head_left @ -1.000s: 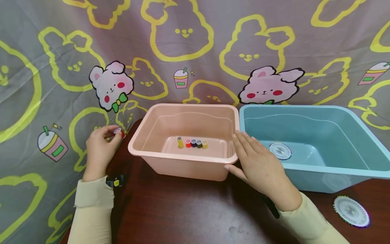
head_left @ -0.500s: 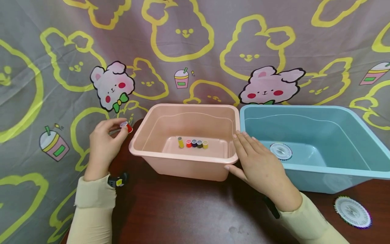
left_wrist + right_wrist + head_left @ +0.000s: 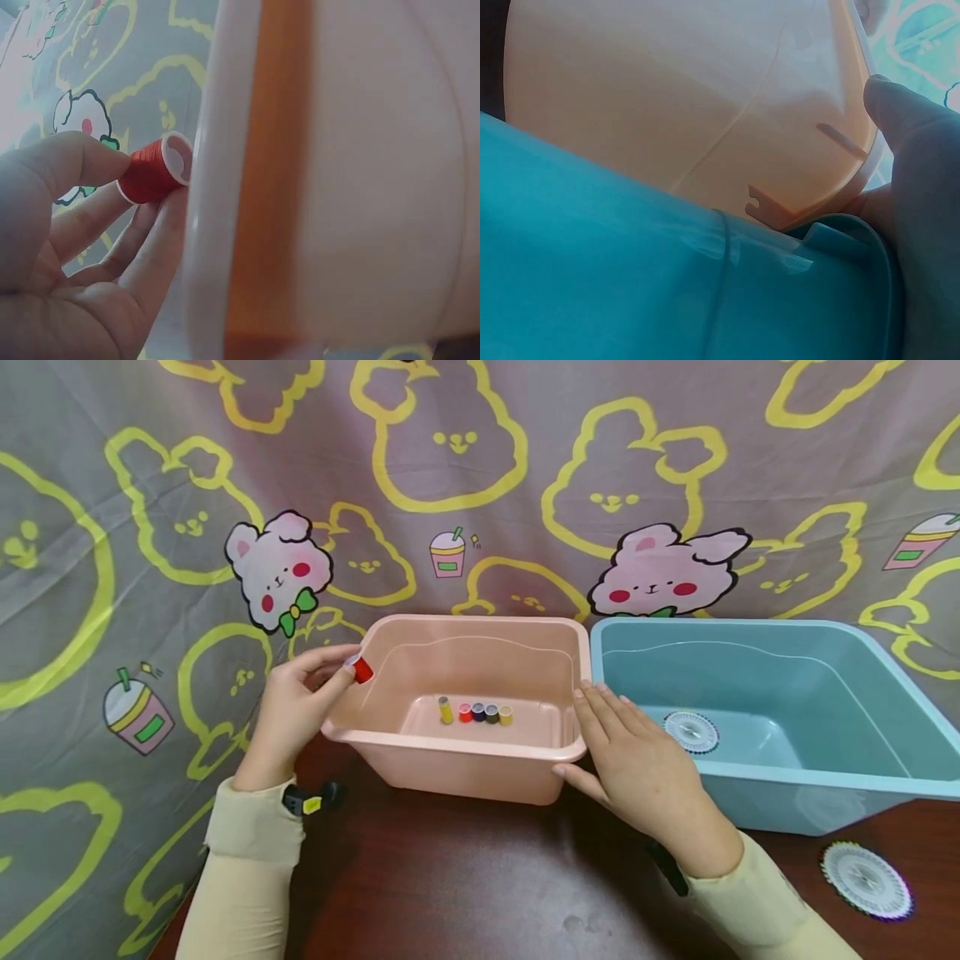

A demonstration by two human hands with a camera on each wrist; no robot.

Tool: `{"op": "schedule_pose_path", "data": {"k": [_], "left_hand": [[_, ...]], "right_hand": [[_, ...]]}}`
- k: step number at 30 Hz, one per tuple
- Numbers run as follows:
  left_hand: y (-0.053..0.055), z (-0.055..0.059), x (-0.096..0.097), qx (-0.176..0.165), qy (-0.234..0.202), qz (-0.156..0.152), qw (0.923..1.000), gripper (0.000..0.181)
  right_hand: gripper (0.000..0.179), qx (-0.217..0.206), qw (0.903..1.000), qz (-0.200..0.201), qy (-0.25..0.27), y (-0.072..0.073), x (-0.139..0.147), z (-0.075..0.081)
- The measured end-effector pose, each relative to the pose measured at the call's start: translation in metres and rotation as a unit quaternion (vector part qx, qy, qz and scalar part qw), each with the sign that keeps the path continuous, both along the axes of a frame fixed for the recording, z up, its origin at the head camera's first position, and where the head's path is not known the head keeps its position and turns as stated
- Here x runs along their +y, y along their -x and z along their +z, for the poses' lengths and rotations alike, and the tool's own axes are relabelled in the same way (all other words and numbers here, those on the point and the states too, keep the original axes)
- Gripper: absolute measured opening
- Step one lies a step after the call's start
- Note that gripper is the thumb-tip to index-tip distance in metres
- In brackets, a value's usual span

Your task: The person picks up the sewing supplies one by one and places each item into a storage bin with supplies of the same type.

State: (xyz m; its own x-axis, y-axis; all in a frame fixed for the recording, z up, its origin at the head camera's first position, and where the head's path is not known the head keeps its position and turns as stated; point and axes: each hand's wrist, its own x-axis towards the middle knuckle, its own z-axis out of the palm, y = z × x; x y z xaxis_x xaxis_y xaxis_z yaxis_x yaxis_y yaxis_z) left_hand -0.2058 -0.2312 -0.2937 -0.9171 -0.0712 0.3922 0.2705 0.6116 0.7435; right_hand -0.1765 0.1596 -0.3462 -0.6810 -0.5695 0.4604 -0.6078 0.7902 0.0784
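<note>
My left hand pinches a spool of red thread between thumb and fingers, over the left rim of the pink tub. In the left wrist view the red thread spool shows its white end beside the tub's pale rim. On the pink tub's floor stand a taller yellow spool and a short row of small spools in red, blue, dark and yellow, the red one leftmost. My right hand lies with straight fingers on the pink tub's right rim, thumb at its front corner.
A blue tub stands right against the pink one, with a round pin wheel inside. Another pin wheel lies on the dark wooden table at the right. A patterned cloth hangs behind and on the left.
My left hand has moved right with the red thread spool, from beside the pink tub to over its left rim. The right hand has stayed in place.
</note>
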Motion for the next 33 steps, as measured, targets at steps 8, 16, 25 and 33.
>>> {"op": "schedule_pose_path", "data": {"k": [8, 16, 25, 33], "left_hand": [[0.004, 0.001, 0.005, -0.040, -0.041, -0.053, 0.9970, 0.036], [0.006, 0.005, 0.012, -0.075, -0.108, -0.110, 0.9852, 0.041], [0.008, 0.006, 0.019, -0.088, -0.121, -0.133, 0.9796, 0.042], [0.012, 0.011, 0.027, -0.092, -0.097, -0.143, 0.9807, 0.045]], "right_hand": [[0.100, 0.008, 1.0000, 0.001, 0.003, 0.000, 0.000, 0.000], [0.100, 0.009, 0.9999, 0.002, 0.006, 0.001, -0.001, -0.001], [0.097, -0.003, 1.0000, -0.001, 0.000, 0.001, -0.001, -0.002], [0.089, -0.008, 1.0000, -0.004, -0.004, 0.000, 0.000, -0.001]]}}
